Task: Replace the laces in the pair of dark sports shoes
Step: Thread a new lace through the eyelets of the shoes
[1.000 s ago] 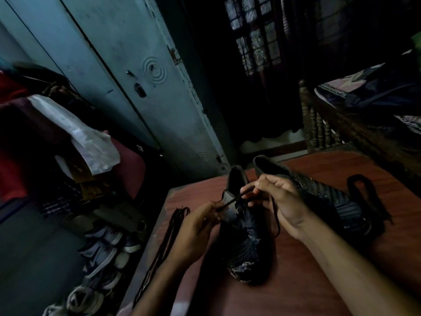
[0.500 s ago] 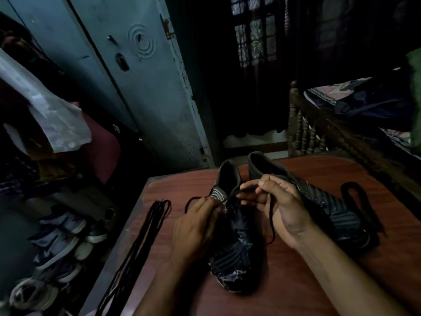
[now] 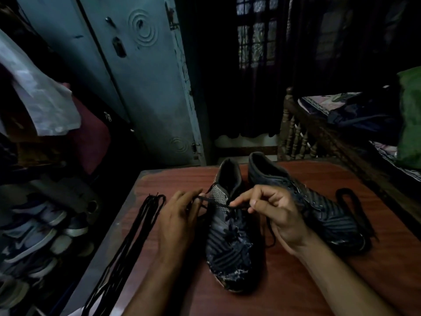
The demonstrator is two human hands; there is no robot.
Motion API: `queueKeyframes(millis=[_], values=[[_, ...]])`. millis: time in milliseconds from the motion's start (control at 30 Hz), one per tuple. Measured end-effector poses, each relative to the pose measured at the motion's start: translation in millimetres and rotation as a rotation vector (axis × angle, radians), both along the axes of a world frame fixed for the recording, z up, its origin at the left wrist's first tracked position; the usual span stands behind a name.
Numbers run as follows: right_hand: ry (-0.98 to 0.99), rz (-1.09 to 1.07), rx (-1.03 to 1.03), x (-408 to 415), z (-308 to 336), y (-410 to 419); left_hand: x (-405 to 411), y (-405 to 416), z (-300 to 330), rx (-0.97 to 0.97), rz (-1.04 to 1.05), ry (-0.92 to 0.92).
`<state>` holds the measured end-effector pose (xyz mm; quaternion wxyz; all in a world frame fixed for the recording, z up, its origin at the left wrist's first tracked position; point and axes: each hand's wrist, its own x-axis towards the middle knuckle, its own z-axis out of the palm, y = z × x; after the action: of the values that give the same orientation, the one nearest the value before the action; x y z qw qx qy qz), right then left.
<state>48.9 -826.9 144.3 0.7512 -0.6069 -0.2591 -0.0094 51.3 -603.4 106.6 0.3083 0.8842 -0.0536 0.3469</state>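
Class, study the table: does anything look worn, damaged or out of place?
Yes. The toe of the nearer shoe looks scuffed, with pale cracked patches. A bundle of loose laces hangs past the table's left edge, where it might slip off. Another loose lace lies beside the farther shoe.

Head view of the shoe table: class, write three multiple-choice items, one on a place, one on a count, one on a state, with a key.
1. Where does the loose lace bundle lie?
A. left table edge
B. inside a shoe
C. on the bed
2. How many dark shoes are on the table?
A. one
B. two
C. four
3. What are the hands doing?
A. resting flat
B. pinching one lace
C. lifting a shoe

Key: A, it runs along the left edge. B, near shoe and far shoe. B, left hand and right hand pinch a lace across the near shoe.
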Motion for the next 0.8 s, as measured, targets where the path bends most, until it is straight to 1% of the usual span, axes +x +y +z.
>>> queueKeyframes(millis=[67, 133, 200, 233, 267, 333, 400, 433, 500, 533, 633, 667, 733, 800], values=[[-0.036, 0.027, -0.021, -1, 0, -1, -2, -1, 0, -0.097, -0.034, -0.007], [-0.104, 0.022, -0.074, -1, 1, -3, -4, -7, -2, -0.332, -0.146, 0.083], [-0.199, -0.051, -0.169, 1, 0, -3, -4, -15, 0, -0.629, -0.288, 0.228], [-0.246, -0.12, -0.225, 1, -2, -2, -3, -17, -1, -0.72, -0.334, 0.268], [-0.294, -0.204, -0.28, 2, -3, -2, -2, -18, -1, -0.754, -0.351, 0.278], [-0.356, -0.365, -0.359, 5, -6, -1, 0, -17, 0, -0.763, -0.351, 0.274], [-0.366, -0.478, -0.388, 9, -9, 0, 1, -15, 0, -0.779, -0.367, 0.274], [-0.373, -0.519, -0.419, 12, -8, 1, 0, -16, 1, -0.798, -0.382, 0.281], [-0.397, -0.549, -0.558, 21, -2, 5, -1, -19, 2, -0.824, -0.387, 0.318], [-0.395, -0.523, -0.653, 26, 2, 8, 0, -20, 2, -0.799, -0.373, 0.322], [-0.356, -0.365, -1.042, 41, 21, 17, 2, -19, 0, -0.642, -0.322, 0.279], [-0.33, -0.321, -1.118, 46, 24, 19, 3, -18, 0, -0.635, -0.328, 0.272], [-0.266, -0.258, -1.135, 51, 26, 20, 1, -19, 3, -0.635, -0.342, 0.275], [-0.226, -0.22, -1.067, 50, 23, 21, 1, -20, 4, -0.606, -0.324, 0.271]])
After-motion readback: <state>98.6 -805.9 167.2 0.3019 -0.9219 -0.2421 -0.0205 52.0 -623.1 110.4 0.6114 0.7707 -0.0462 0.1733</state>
